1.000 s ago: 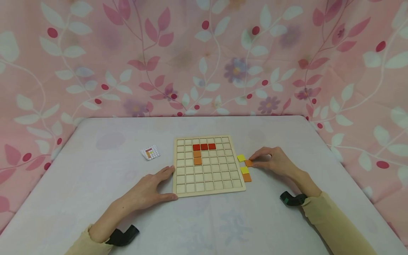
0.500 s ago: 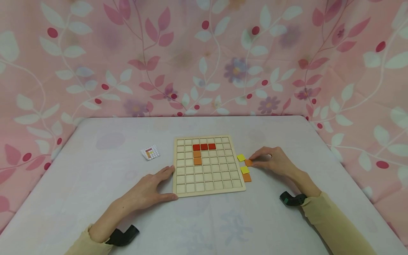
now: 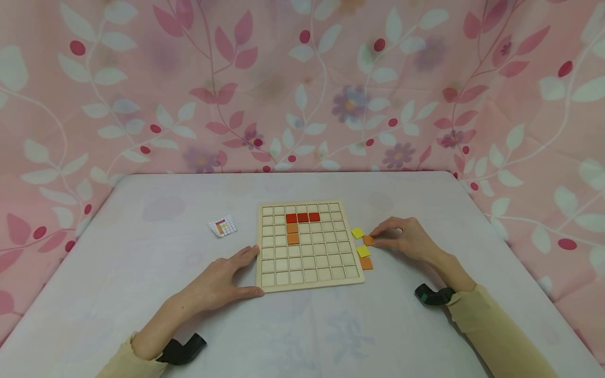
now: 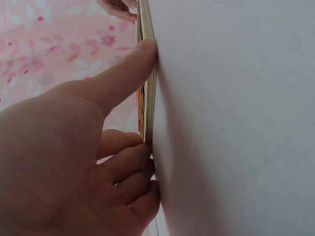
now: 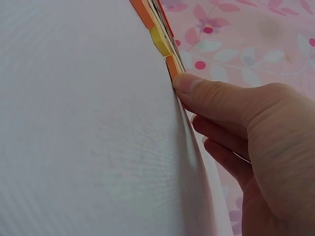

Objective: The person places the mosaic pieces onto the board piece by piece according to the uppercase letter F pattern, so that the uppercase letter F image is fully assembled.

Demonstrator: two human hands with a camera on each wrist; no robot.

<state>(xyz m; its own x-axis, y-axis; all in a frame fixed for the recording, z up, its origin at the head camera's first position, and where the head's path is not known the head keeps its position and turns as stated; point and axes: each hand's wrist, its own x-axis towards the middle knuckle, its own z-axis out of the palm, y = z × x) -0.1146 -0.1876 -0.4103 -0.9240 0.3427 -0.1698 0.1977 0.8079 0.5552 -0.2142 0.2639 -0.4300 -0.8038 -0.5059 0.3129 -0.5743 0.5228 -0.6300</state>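
Observation:
A square wooden board (image 3: 321, 261) with a grid of cells lies mid-table. Three red tiles (image 3: 302, 217) sit in a row in its cells, and two orange tiles (image 3: 293, 233) run down below the leftmost red one. My left hand (image 3: 215, 281) rests against the board's left side, thumb at the near corner and fingertips further up the edge. Beside the board's right edge, my right hand (image 3: 410, 240) holds a loose orange tile (image 3: 367, 241) between thumb and fingers. Two yellow tiles (image 3: 357, 232) and another orange tile (image 3: 366, 263) lie around it; the right wrist view shows an orange tile (image 5: 172, 66) at the thumb tip.
A small paper card (image 3: 222, 226) printed with a coloured grid lies left of the board. The table (image 3: 312, 336) has a white cloth, and a pink floral curtain (image 3: 302, 84) hangs behind it. Each wrist carries a black device (image 3: 434, 295).
The loose orange tile in my right fingers and the yellow tiles touching or near it have shifted very slightly away from me. My left hand and the board stay in place.

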